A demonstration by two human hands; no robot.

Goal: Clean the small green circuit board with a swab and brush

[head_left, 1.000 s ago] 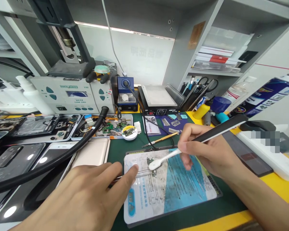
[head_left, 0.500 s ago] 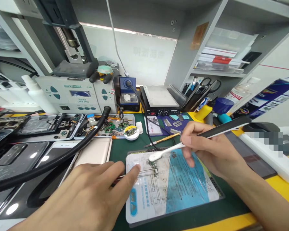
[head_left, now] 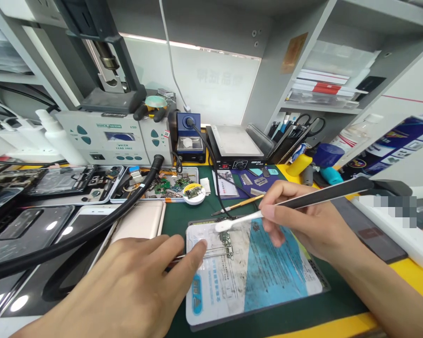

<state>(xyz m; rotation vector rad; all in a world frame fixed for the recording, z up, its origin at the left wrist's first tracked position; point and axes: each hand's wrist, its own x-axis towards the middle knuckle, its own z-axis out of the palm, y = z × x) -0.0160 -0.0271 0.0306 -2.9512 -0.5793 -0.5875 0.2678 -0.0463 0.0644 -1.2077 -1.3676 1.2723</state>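
My left hand (head_left: 141, 274) is closed around metal tweezers (head_left: 216, 252), whose tips reach a small green circuit board (head_left: 227, 239). That board lies on a stained white and blue printed sheet (head_left: 278, 272). Between the fingers of my right hand (head_left: 303, 213) is a toothbrush (head_left: 243, 218) with a white neck and a black handle. Its head is at the upper end of the board, bristle side down; the bristles themselves are hidden.
A black hose (head_left: 102, 234) crosses the left side over several phones (head_left: 130, 220). Behind the sheet are a soldering iron (head_left: 238, 205), a round tin (head_left: 194, 193) and a tray of board parts (head_left: 172, 184). A rework station (head_left: 113, 136) and a heating plate (head_left: 236, 141) stand farther back.
The toothbrush head has shifted slightly left along the top of the circuit board. My left hand and the tweezers hold about the same place; the whole view has moved a little.
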